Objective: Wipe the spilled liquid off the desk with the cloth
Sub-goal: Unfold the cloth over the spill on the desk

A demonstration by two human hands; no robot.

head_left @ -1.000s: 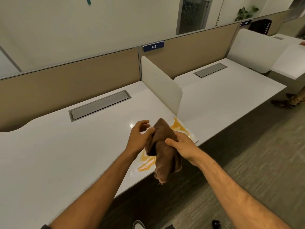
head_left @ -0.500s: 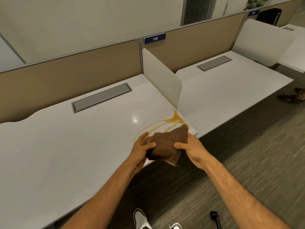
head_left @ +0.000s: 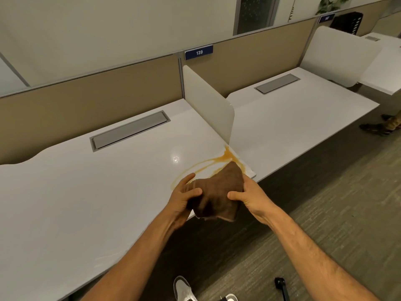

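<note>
Brown cloth (head_left: 217, 192) gripped at both ends, left hand (head_left: 183, 197) closed on its left end, right hand (head_left: 252, 197) pinching the right; bunched and held upright a second ago, now turned broadside and lowered to the desk's (head_left: 86, 203) front edge; orange-brown spill (head_left: 225, 157) trailing from the front right corner, beside the white divider panel (head_left: 208, 105), still unwiped at its far streaks; cloth's far edge just reaching them; probably the start of the first wiping pass.
</note>
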